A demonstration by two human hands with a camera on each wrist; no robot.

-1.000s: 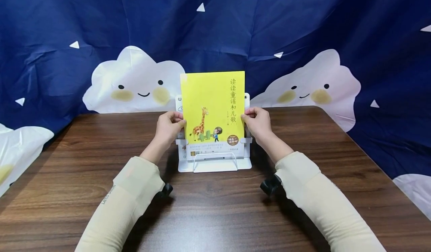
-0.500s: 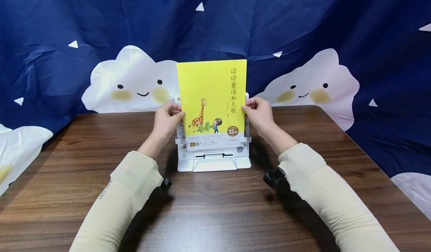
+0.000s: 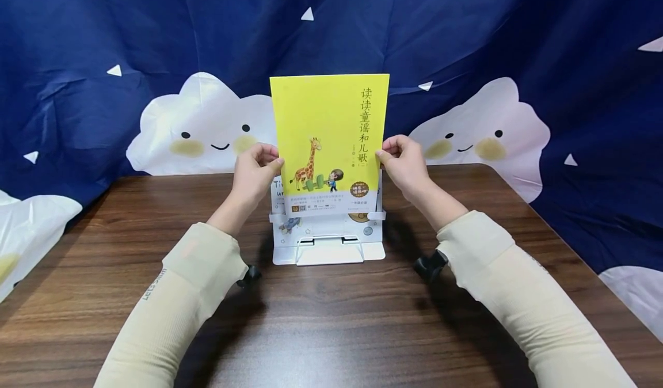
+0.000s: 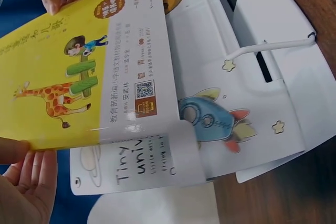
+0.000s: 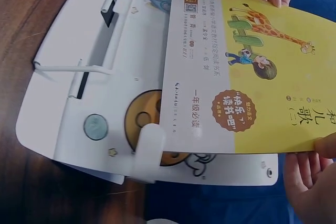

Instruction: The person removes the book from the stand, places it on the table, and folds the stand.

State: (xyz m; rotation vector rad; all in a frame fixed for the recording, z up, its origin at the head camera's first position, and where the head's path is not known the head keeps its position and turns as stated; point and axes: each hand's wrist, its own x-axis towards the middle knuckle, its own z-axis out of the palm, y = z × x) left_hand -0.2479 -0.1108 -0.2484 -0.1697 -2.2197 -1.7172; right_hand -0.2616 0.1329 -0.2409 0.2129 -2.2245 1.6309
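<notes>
A yellow book (image 3: 331, 117) with a giraffe and a child on its cover is held upright between my two hands. My left hand (image 3: 255, 175) pinches its left edge, thumb in front and fingers behind. On the right edge my right hand (image 3: 404, 163) pinches it the same way. Behind the book's lower part stands a white book stand (image 3: 326, 232) printed with a rocket (image 4: 207, 119) and planets. The book's bottom edge is above the stand's wire rest (image 3: 330, 251), near the side clips (image 5: 149, 150). The middle of the stand's back panel is hidden by the book.
The stand is on a dark brown wooden table (image 3: 331, 319). A blue curtain (image 3: 331, 25) with smiling white clouds hangs behind the table's far edge. Black wrist straps (image 3: 431, 264) show beneath the pale sleeves.
Both hands have lifted the book up from the wire rest and nearer to me. More of the stand's printed lower panel now shows; the stand stays in place.
</notes>
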